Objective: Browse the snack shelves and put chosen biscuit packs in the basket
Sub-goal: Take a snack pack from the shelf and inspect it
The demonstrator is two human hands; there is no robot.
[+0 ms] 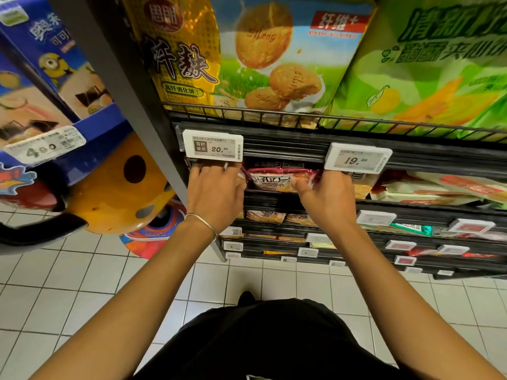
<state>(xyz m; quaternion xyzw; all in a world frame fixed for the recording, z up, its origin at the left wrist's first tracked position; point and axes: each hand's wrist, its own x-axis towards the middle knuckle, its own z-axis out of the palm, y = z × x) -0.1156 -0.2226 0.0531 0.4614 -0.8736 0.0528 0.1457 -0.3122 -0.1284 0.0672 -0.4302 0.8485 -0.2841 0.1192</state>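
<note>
Still at the picking stage, no basket in view.
Near: left hand reaching into the shelf under a price tag, fingers hidden, grip impossible to tell; right hand pinching a red biscuit pack on that shelf. Farther up: big biscuit bags untouched. Judged left: pulling out, dropping in the basket.

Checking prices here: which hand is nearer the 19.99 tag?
Right. The right hand is directly under the 19.99 tag, fingers tucked beneath it and gripping a pack. The left hand is farther left, under the 20.20 tag.
</note>
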